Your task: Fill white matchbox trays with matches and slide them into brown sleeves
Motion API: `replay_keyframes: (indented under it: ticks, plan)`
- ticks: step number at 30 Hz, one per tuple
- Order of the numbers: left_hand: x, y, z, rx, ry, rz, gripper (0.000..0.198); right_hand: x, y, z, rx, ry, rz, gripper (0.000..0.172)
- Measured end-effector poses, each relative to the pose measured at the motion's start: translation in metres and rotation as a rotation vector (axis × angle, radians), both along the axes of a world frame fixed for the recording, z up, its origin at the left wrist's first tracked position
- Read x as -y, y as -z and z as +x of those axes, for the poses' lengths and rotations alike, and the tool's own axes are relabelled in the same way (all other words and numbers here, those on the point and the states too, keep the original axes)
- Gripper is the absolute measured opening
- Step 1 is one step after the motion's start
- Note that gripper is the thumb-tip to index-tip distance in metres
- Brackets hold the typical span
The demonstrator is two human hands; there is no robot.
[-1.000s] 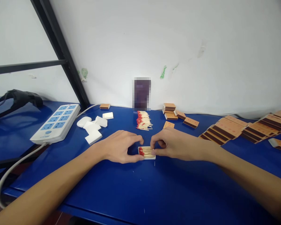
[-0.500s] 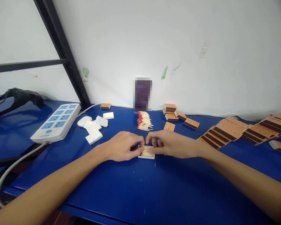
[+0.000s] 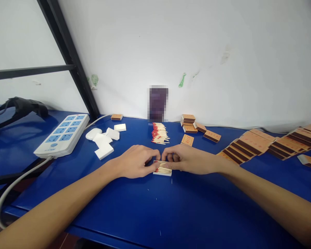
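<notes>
A small white matchbox tray (image 3: 162,169) full of red-tipped matches lies on the blue table (image 3: 150,207) between my hands. My left hand (image 3: 136,160) curls around the tray's left end, thumb and fingers pinching it. My right hand (image 3: 189,159) presses on the tray's right side, fingertips bent over the matches. The fingertips of both hands nearly meet above the tray. A pile of loose matches (image 3: 159,133) lies just behind, near the wall.
White empty trays (image 3: 103,141) and a power strip (image 3: 63,135) with its cable sit at the left. Brown matchbox sleeves (image 3: 194,128) are stacked behind, and rows of flat sleeves (image 3: 269,143) fan out at the right. A black frame (image 3: 67,58) leans at the left.
My right hand has slid left over the tray until its fingertips meet those of my left hand. The tray has stayed in place.
</notes>
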State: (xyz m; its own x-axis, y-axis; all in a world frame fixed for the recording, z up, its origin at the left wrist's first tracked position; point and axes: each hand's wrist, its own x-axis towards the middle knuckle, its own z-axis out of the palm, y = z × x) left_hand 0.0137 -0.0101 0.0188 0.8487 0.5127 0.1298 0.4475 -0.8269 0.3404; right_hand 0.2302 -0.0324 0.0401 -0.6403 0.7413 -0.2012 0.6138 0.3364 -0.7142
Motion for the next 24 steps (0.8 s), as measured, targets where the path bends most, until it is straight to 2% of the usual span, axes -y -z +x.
replay_keyframes:
  ticks: [6, 13, 24]
  plan:
    - [0.0002, -0.0022, -0.0002, -0.006, -0.001, -0.017, 0.016, -0.0013, -0.0039, 0.0035, 0.015, -0.016, -0.021, 0.028]
    - [-0.0015, -0.0007, -0.0008, -0.007, 0.019, -0.015, 0.019, 0.0005, -0.0061, 0.0044, 0.019, -0.048, -0.038, 0.015]
    - [-0.0021, -0.0010, -0.0025, -0.031, 0.031, -0.011, 0.017, -0.0018, 0.0005, 0.0050, 0.006, -0.085, 0.016, 0.020]
